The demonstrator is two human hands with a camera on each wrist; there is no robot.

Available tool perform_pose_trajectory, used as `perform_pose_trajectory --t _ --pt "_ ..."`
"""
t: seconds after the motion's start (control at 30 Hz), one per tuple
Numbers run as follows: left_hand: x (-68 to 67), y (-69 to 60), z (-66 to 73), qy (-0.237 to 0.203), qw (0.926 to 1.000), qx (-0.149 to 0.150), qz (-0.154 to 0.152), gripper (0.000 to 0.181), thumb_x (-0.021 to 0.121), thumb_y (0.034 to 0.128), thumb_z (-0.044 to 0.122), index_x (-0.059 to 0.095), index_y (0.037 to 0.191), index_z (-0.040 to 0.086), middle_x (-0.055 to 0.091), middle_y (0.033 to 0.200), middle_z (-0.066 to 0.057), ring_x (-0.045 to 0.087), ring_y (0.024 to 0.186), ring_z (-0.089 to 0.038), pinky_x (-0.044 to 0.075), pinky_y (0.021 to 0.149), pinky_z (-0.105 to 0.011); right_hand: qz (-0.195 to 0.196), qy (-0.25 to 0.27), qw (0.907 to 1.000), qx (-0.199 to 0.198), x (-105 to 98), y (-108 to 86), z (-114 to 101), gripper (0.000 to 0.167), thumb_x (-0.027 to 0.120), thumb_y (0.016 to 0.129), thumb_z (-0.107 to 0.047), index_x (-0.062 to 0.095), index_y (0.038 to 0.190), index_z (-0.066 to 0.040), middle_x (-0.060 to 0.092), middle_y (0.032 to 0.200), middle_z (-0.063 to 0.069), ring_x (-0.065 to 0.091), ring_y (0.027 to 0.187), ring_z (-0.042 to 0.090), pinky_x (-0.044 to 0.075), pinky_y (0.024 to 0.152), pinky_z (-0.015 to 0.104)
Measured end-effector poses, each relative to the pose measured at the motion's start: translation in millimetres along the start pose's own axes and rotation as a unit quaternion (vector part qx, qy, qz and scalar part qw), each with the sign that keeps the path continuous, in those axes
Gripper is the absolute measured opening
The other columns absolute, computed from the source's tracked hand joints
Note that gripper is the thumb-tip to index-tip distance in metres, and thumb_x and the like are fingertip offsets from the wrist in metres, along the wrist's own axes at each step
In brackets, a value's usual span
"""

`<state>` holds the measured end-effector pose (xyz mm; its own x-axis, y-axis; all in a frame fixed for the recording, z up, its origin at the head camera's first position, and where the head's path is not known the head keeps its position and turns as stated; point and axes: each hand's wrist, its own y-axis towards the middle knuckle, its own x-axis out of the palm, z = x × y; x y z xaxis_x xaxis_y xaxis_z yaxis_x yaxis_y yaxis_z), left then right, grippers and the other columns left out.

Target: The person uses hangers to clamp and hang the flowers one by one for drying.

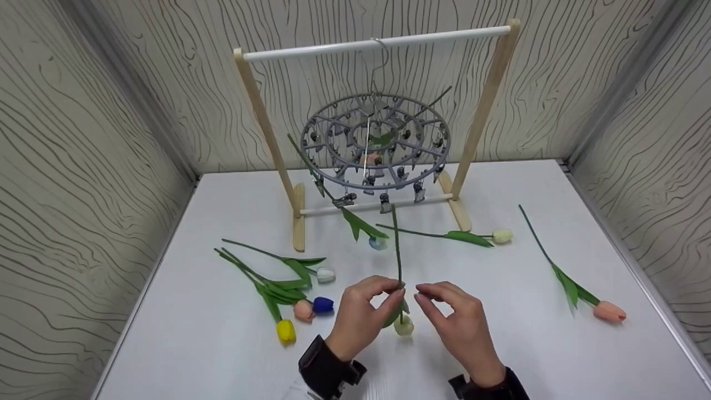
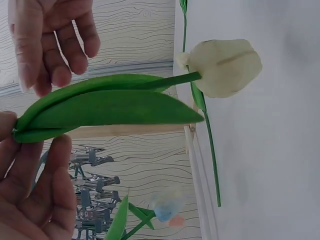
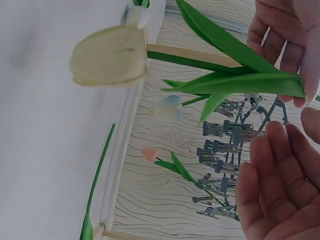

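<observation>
Head view shows a white tabletop (image 1: 183, 344) between wood-patterned walls (image 1: 211, 111). My left hand (image 1: 364, 316) pinches a cream tulip (image 2: 120, 107) by its stem, bloom downward; my right hand (image 1: 464, 328) is just beside, fingers loosely bent, apart from the stem. My left hand partly hides the leaves. Seen through the clip hanger (image 1: 383, 188), a peach bloom (image 1: 371, 160) is hard to make out.

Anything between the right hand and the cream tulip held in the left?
Nothing visible: just an open gap separates the right hand from the cream tulip, pinched in the left hand.
</observation>
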<state>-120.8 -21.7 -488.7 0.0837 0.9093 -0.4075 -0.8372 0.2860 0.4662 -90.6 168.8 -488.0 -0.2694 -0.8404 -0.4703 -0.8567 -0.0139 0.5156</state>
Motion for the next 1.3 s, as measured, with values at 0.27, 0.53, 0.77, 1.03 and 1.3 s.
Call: perform_pose_trajectory --t 0.27,0.53,0.77,1.03,1.3 --pt "-0.2 -3.5 -2.2 0.032 0.9972 0.018 -0.065 0.015 0.068 0.1001 0.017 0.078 0.111 0.012 0.075 0.101 0.004 0.068 0.096 -0.004 0.056 0.084 -0.024 0.003 0.047 0.9985 -0.027 -6 16.0 -18 0.024 0.080 0.086 0.000 0.079 0.104 -0.016 0.074 0.096 -0.011 0.067 0.086 0.008 0.053 0.078 0.016" --pt "-0.8 -5.8 -6.6 -0.004 0.9970 0.029 -0.072 0.016 0.068 0.1004 0.018 0.077 0.111 0.010 0.076 0.102 0.001 0.069 0.097 -0.008 0.056 0.085 -0.026 -0.006 0.065 0.9962 -0.056 -7 27.8 -28 0.023 0.080 0.085 0.002 0.079 0.098 -0.016 0.076 0.092 -0.005 0.069 0.083 0.009 0.052 0.077 0.016" --pt "-1.1 -8.6 -8.5 -0.054 0.9967 -0.009 -0.059 0.020 0.070 0.0992 0.021 0.076 0.115 0.009 0.076 0.102 0.001 0.070 0.095 -0.007 0.056 0.088 -0.028 -0.013 0.077 0.9951 -0.060 -9 37.6 -35 0.019 0.079 0.086 0.001 0.079 0.097 -0.014 0.076 0.089 0.002 0.069 0.082 0.009 0.053 0.076 0.017" --pt "-8.7 -4.2 -6.9 -0.068 0.9958 -0.054 -0.030 0.018 0.071 0.0978 0.019 0.077 0.112 0.010 0.077 0.103 0.000 0.071 0.096 -0.010 0.058 0.088 -0.030 -0.012 0.081 0.9966 -0.009 -9 65.9 -29 0.014 0.075 0.092 -0.004 0.080 0.105 -0.007 0.078 0.095 0.002 0.071 0.087 0.009 0.054 0.078 0.018" --pt "-18.0 -0.8 -12.6 -0.064 0.9971 -0.039 0.012 0.021 0.070 0.0984 0.023 0.077 0.113 0.010 0.076 0.103 0.000 0.071 0.095 -0.013 0.058 0.085 -0.030 -0.124 0.050 0.9872 0.086 21 120.5 -13 0.035 0.072 0.097 -0.012 0.067 0.129 0.003 0.071 0.122 0.018 0.070 0.108 0.029 0.058 0.092 0.041"
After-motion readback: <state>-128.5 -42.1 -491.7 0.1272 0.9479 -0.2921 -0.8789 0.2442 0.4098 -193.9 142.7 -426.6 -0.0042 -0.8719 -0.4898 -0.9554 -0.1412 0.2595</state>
